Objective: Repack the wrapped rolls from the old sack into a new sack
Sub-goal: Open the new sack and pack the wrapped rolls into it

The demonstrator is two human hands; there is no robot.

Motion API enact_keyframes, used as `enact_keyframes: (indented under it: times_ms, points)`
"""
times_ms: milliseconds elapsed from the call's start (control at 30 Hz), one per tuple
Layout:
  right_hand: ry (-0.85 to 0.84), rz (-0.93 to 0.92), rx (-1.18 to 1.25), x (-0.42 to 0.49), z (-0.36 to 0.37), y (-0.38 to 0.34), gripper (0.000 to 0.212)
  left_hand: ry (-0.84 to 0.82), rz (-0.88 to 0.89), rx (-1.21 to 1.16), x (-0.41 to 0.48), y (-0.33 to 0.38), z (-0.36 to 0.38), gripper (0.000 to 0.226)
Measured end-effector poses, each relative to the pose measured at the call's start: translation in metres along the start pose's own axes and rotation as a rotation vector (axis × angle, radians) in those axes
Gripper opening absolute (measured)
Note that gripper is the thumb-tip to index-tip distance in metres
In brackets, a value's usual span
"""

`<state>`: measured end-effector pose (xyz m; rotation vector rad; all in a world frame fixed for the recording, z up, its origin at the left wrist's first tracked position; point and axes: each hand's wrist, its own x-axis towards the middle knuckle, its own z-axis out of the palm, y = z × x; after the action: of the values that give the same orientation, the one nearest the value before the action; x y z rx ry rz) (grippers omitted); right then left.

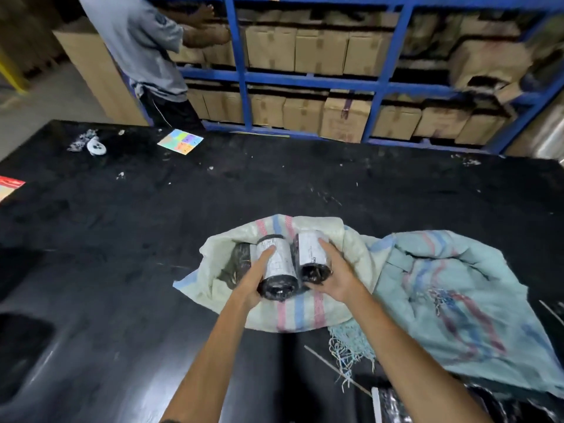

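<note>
A pale striped woven sack (308, 312) lies open on the black table (122, 239), its mouth facing me. My left hand (254, 280) grips a wrapped roll (276, 267), black with a white label, over the mouth. My right hand (332, 276) grips a second wrapped roll (312, 257) right beside it. Another dark roll (238, 264) lies inside the sack to the left. A frayed blue-green sack (457, 306) lies crumpled flat to the right, overlapping the pale one.
At the bottom right edge lies dark plastic wrapping (393, 404). A coloured card (180, 141) and white scraps (96, 146) sit at the table's far side. A person (143, 47) stands by blue shelving (378, 87) stacked with cardboard boxes.
</note>
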<state>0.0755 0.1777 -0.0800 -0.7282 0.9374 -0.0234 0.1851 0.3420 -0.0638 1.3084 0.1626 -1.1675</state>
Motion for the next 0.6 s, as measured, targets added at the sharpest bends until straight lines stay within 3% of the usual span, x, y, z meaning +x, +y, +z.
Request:
enact_keyframes:
  times_ms: [100, 200, 333, 433, 500, 600]
  points:
    - [0.039, -0.026, -0.118, 0.027, -0.006, 0.001, 0.052, 0.072, -0.057, 0.015, 0.044, -0.004, -0.003, 0.084]
    - [0.17, -0.175, -0.39, 0.045, -0.004, 0.0, 0.088, 0.286, -0.065, 0.161, 0.071, -0.004, -0.001, 0.122]
    - [0.35, -0.484, -0.716, 0.044, 0.012, 0.019, 0.093, 0.54, 0.085, 0.475, 0.079, -0.011, 0.002, 0.111]
    - [0.444, -0.342, -1.002, 0.046, 0.024, 0.033, 0.086, 0.578, 0.136, 0.663, 0.084, -0.018, 0.003, 0.098]
    - [0.41, -0.204, -1.141, 0.048, 0.032, 0.034, 0.077, 0.588, 0.116, 0.844, 0.085, -0.023, 0.005, 0.087]
    - [0.345, -0.175, -1.377, 0.05, 0.037, 0.038, 0.08, 0.556, 0.129, 1.174, 0.081, -0.034, 0.005, 0.081]
